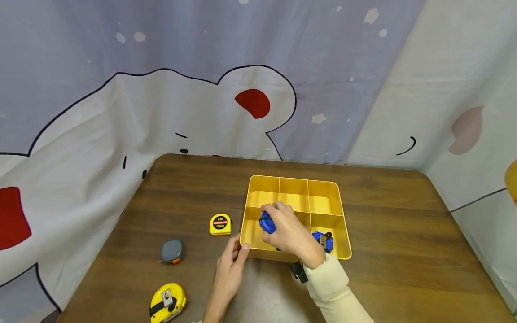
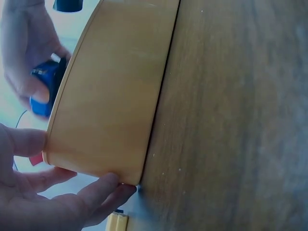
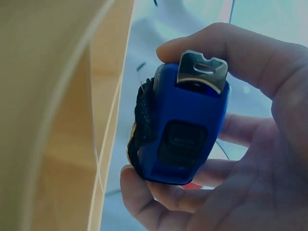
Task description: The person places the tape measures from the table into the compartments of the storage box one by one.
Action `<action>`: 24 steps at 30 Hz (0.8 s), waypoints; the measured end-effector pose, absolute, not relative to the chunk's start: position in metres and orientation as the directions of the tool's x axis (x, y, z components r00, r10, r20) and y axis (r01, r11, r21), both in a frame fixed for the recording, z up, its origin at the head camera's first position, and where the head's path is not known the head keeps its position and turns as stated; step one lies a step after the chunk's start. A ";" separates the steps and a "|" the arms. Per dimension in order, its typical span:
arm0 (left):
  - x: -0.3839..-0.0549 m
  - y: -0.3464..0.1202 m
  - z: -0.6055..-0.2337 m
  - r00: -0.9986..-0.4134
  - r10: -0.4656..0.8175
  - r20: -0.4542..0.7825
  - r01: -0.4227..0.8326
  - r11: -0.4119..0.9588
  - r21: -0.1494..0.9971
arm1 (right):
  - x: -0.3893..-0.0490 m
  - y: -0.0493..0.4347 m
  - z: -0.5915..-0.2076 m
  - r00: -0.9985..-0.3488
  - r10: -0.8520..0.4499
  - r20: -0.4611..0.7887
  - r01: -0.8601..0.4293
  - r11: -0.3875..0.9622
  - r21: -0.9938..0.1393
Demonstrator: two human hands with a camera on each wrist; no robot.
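My right hand (image 1: 290, 229) holds a blue tape measure (image 1: 266, 223) above the front-left compartment of a yellow divided box (image 1: 264, 254). In the right wrist view, thumb and fingers grip the sides of this tape measure (image 3: 185, 113); its metal end hook and a black strap show. My left hand (image 1: 229, 269) grips the box's front-left corner. The left wrist view has its thumb at the rim and the other fingers along the outer wall (image 2: 108, 96). Another blue tape measure (image 1: 318, 237) lies in the front-right compartment, partly hidden by my right wrist.
Left of the box lie a small yellow tape measure (image 1: 220, 224), a grey tape measure (image 1: 172, 251) with an orange button, and a larger yellow tape measure (image 1: 168, 301). The wooden table (image 1: 404, 233) meets a patterned curtain (image 1: 194, 116) behind.
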State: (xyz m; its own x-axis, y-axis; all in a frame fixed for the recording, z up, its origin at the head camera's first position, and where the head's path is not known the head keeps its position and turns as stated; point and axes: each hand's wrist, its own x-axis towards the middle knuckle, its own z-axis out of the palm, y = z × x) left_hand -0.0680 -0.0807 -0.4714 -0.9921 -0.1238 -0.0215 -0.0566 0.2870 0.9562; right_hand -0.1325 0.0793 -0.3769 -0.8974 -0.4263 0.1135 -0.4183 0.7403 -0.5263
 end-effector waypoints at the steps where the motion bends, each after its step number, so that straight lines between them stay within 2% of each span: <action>1: -0.068 -0.081 -0.471 -0.992 -0.124 -0.021 -0.056 0.286 0.956 | -0.133 0.076 -0.378 -0.891 -0.439 0.117 -0.432 0.738 -0.519; 8: -0.069 -0.080 -0.471 -0.991 -0.128 -0.030 -0.067 0.291 0.954 | -0.134 0.056 -0.383 -0.858 -0.507 0.086 -0.485 0.743 -0.462; 19: -0.069 -0.081 -0.473 -0.990 -0.141 -0.006 -0.049 0.300 0.953 | -0.135 0.042 -0.396 -0.847 -0.528 0.063 -0.516 0.788 -0.336; 24: -0.069 -0.081 -0.474 -0.992 -0.126 -0.008 -0.045 0.296 0.954 | -0.137 0.043 -0.398 -0.843 -0.537 0.025 -0.511 0.785 -0.351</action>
State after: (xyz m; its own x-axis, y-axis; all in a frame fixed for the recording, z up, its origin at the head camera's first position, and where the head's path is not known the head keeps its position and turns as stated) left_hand -0.0687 -0.0806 -0.4737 -0.9920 -0.1264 -0.0077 -0.0451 0.2965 0.9540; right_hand -0.1372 0.0432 -0.3978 -0.8432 -0.5370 0.0254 -0.5105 0.7851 -0.3508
